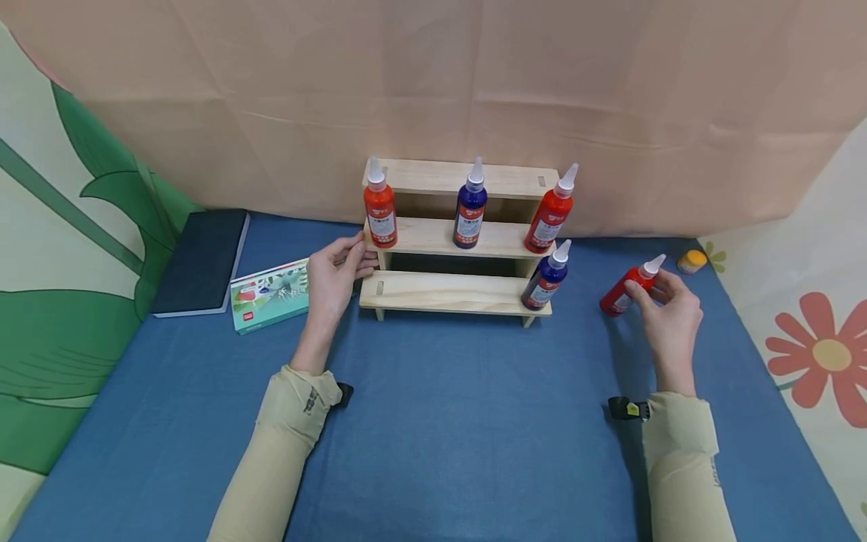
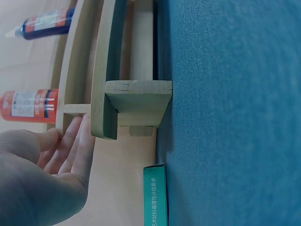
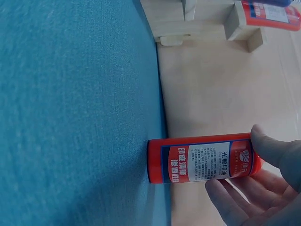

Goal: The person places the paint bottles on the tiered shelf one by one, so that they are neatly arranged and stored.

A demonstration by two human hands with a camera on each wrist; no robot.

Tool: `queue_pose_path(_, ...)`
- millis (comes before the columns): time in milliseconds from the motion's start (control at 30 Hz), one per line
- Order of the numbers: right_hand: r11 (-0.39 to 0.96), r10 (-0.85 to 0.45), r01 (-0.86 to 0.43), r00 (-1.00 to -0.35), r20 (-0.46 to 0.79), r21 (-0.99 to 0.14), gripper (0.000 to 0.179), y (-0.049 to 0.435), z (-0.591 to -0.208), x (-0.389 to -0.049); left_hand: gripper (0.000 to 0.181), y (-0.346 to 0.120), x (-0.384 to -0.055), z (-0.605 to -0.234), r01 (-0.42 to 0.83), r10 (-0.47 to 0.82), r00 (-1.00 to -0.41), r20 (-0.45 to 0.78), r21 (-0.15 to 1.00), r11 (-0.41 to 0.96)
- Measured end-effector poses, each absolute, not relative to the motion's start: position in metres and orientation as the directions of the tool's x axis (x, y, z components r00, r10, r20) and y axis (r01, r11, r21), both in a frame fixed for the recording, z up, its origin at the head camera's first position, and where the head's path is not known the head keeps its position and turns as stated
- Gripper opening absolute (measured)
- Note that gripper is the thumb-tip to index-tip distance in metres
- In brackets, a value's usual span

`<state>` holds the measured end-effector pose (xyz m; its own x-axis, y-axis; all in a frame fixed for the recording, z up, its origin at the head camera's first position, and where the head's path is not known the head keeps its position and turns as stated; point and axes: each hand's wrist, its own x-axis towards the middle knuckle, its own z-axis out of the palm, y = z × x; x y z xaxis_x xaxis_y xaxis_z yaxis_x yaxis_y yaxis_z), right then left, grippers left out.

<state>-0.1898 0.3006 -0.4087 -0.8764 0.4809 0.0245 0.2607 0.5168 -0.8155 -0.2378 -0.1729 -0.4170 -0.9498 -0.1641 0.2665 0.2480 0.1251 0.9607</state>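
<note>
A three-tier wooden rack [image 1: 443,292] stands at the back of the table. At the left end of its middle tier, my left hand [image 1: 333,275] pinches the board, thumb above and fingers underneath in the left wrist view. To the right of the rack, my right hand [image 1: 670,312] holds a red bottle [image 3: 202,159] with a white pointed cap near its top; its base is right at the blue cloth. The middle tier bears an orange-red bottle [image 1: 381,214], a blue bottle [image 1: 470,214] and a red bottle [image 1: 547,222]. Another blue bottle [image 1: 544,284] is at the lowest tier's right end.
Left of the rack lie a green box [image 1: 269,297] and a dark notebook [image 1: 199,260]. A small yellow-capped container [image 1: 692,261] sits at the back right, beyond my right hand. A beige cloth [image 1: 433,90] hangs behind the rack, and blue cloth [image 1: 447,429] covers the table.
</note>
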Motion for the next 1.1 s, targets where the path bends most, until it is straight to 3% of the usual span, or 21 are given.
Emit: queue_pose_path(1100, 0.544, 0.486, 0.23, -0.87, 0.08, -0.807, 0.061, 0.299, -0.395, -0.185, 0.031, -0.172, -0.238, -0.416, 0.261, -0.154, -0.949, 0.274, 0.96, 0.101)
